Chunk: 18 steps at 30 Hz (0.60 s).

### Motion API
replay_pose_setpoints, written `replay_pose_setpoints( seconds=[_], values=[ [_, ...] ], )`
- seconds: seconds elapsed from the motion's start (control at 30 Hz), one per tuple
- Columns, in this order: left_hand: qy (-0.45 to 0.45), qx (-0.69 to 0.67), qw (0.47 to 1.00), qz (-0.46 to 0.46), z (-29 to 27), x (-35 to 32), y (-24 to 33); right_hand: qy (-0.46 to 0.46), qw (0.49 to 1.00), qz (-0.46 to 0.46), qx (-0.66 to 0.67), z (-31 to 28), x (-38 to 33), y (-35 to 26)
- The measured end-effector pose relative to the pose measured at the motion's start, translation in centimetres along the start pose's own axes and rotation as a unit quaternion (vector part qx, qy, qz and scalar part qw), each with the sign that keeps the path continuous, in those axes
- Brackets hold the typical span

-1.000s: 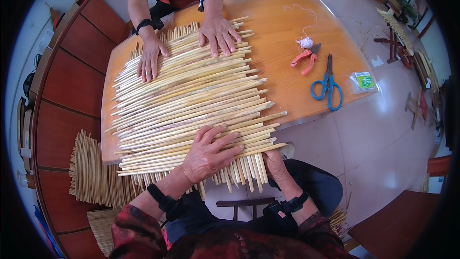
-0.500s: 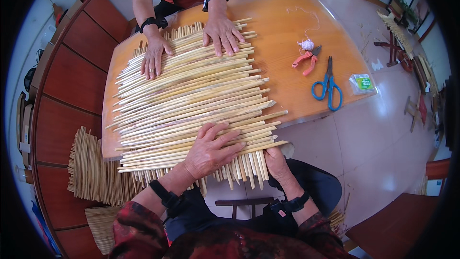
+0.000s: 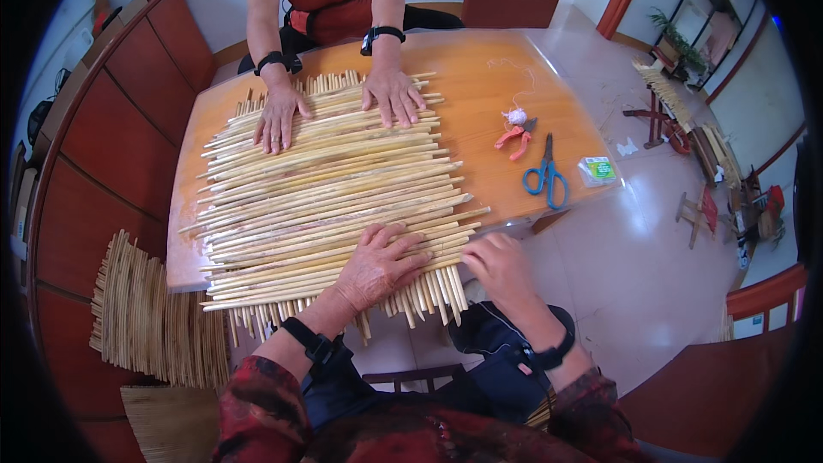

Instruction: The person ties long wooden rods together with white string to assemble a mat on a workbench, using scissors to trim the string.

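Note:
A wide layer of pale peeled wooden sticks (image 3: 330,193) lies side by side on the table, with more sticks (image 3: 433,291) crossing beneath and poking out at the near edge. My left hand (image 3: 377,270) rests flat on the nearest sticks, fingers spread. At their right ends is my right hand (image 3: 504,273), its fingers curled in and close to the tips; what they hold, if anything, is hidden. Across the table, another person presses both hands, a left-side hand (image 3: 279,116) and a right-side hand (image 3: 393,96), flat on the far sticks.
On the orange-brown table (image 3: 480,137) lie red-handled pliers (image 3: 517,139), a ball of pale string (image 3: 515,117), blue-handled scissors (image 3: 547,176) and a small clear-and-green packet (image 3: 597,171). Stick bundles (image 3: 159,309) lean by the red-brown cabinet (image 3: 116,141). Wooden stands (image 3: 658,120) stand at right.
My right hand has come off the nearest stick's end and moved up and slightly right, fingers curled. My left hand stays on the sticks. The whole view has shifted.

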<state>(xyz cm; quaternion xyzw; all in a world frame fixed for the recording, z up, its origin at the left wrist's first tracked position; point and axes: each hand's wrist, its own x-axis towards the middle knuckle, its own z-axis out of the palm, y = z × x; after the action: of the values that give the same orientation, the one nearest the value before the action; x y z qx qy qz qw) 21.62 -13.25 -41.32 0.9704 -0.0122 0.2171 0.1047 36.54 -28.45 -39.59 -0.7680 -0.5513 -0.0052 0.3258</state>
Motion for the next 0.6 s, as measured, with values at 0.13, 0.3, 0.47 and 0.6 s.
replay_pose_setpoints(
  seconds=[0.13, 0.3, 0.47, 0.6],
  values=[
    [0.007, -0.008, 1.0, 0.011, 0.1, 0.5, 0.1, -0.024, 0.998, -0.035, -0.051, 1.2, 1.0, 0.4],
    [0.013, -0.014, 1.0, -0.004, 0.0, 0.0, -0.2, -0.05, 0.998, -0.041, -0.019, 2.3, 1.6, 0.2],
    [-0.004, -0.024, 1.0, -0.008, 0.0, 0.2, -0.1, -0.05, 0.997, -0.033, 0.057, 1.8, 3.5, 0.7],
    [-0.01, -0.016, 1.0, -0.006, -0.2, 0.0, -0.3, 0.084, 0.892, 0.136, 0.423, -3.2, 8.9, -2.3]
  ],
)
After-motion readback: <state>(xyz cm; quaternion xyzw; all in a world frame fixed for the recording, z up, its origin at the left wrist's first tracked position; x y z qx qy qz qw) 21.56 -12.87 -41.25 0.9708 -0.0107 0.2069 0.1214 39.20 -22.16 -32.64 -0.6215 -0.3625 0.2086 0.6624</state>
